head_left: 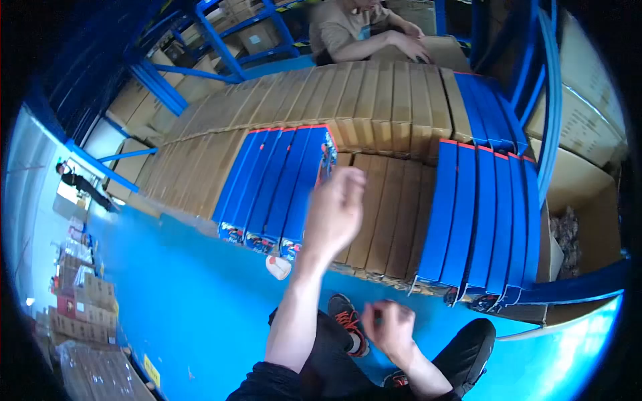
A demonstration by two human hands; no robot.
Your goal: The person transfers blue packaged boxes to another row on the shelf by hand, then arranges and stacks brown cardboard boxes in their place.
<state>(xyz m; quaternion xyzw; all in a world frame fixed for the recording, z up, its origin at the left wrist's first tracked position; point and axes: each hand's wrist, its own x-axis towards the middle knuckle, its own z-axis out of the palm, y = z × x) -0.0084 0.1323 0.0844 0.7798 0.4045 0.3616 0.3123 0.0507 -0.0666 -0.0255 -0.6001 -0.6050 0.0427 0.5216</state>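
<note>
My left hand (336, 210) reaches over the stacked cartons, its fingers curled. What those fingers hold, if anything, is hidden. Beside it is the right end of a row of blue boxes (274, 180) with red edges and printed ends; I cannot tell whether hand and box touch. Under the hand, brown cartons (388, 214) stand side by side, lower than the blue boxes. Lower down, my right hand (390, 327) hovers in front of the stack with its fingers curled in and slightly blurred. Nothing shows in it.
More blue boxes (478, 214) stand at the right, and a long row of brown cartons (334, 93) runs behind. Blue rack posts (550, 100) flank the stack. Across it, a person (374, 37) handles a carton. A white roll-like object (278, 267) lies by the stack's front edge.
</note>
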